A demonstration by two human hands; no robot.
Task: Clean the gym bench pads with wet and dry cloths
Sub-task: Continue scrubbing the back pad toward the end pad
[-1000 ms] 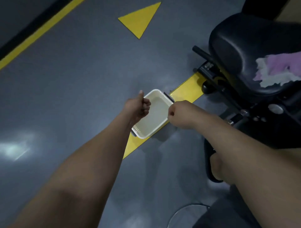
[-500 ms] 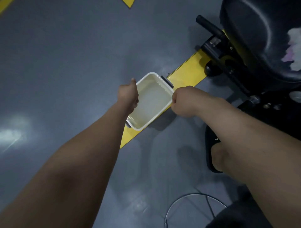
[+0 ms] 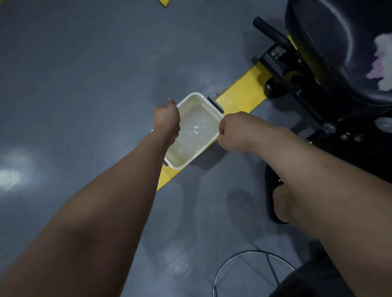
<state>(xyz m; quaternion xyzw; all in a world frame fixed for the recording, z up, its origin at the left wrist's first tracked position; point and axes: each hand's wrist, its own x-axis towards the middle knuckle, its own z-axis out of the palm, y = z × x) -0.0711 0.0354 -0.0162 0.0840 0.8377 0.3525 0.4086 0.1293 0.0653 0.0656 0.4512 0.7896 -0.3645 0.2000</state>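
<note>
1. White plastic tub (image 3: 196,129): rectangular with rounded corners and a dark handle at each short end. It holds clear, rippled water. It sits across the yellow floor stripe (image 3: 239,97), near the foot of the gym bench, and casts a shadow on its near right side.

2. Left hand (image 3: 166,118): clamped on the tub's left long rim, knuckles up, fingers curled over the edge, forearm bare.

3. Right hand (image 3: 232,132): closed in a fist on the tub's right long rim near the far corner, forearm bare. The two hands are apart, one on each side of the tub.

4. Bench pad (image 3: 331,42): black and glossy, at the upper right, well apart from the tub.

5. Cloth (image 3: 381,61): white and pale pink, crumpled, lying on the bench pad at the right edge of view and partly cut off.

6. Bench frame (image 3: 280,63): black metal under the pad. A black bar grip (image 3: 269,30) sticks out toward the upper left, and the base stands on the far end of the yellow stripe.

7. Floor (image 3: 84,84): grey and smooth, with pale light reflections at the left. A yellow triangle marking (image 3: 163,2) is cut off at the top edge.

8. Black slipper (image 3: 269,186): on the person's foot, on the floor under the right forearm.

9. Thin wire ring (image 3: 250,251): on the floor at the bottom of view, partly hidden by dark clothing.
</note>
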